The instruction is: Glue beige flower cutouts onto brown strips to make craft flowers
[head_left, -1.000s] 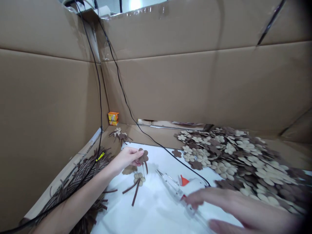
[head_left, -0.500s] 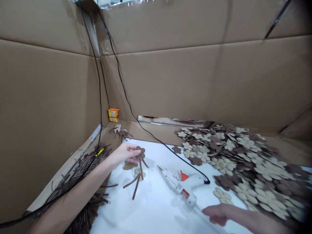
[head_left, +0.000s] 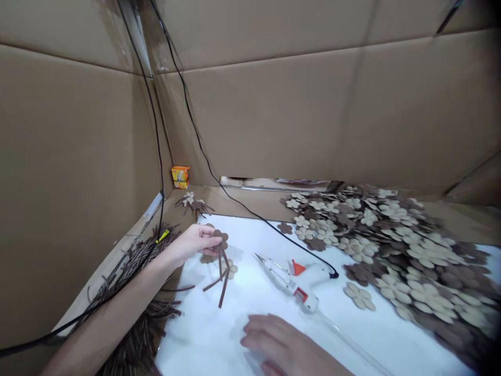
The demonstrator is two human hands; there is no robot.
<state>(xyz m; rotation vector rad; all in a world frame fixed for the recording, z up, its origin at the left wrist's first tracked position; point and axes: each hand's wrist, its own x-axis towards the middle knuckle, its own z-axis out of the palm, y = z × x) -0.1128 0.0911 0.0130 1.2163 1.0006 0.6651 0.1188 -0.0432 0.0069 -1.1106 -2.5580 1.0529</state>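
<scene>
"What's in the left hand [head_left: 193, 243]?"

"A brown felt flower [head_left: 220, 240], pinched tight in the fingers [head_left: 209, 241] at ten o'clock over the white tabletop [head_left: 203, 339], dark strips [head_left: 223, 282] hanging below it."

"And the right hand [head_left: 274, 342]?"

"Holding nothing at six o'clock, fingers [head_left: 256, 334] loosely curled, low over the tabletop."

"What's around them?"

"A white glue gun [head_left: 293, 279] lies on its side at twelve o'clock from that hand, a loose tan flower [head_left: 359, 296] at two o'clock, a heaped pile of tan and brown flowers [head_left: 391, 245] beyond it, a bundle of brown strips [head_left: 133, 269] at nine o'clock"
</scene>
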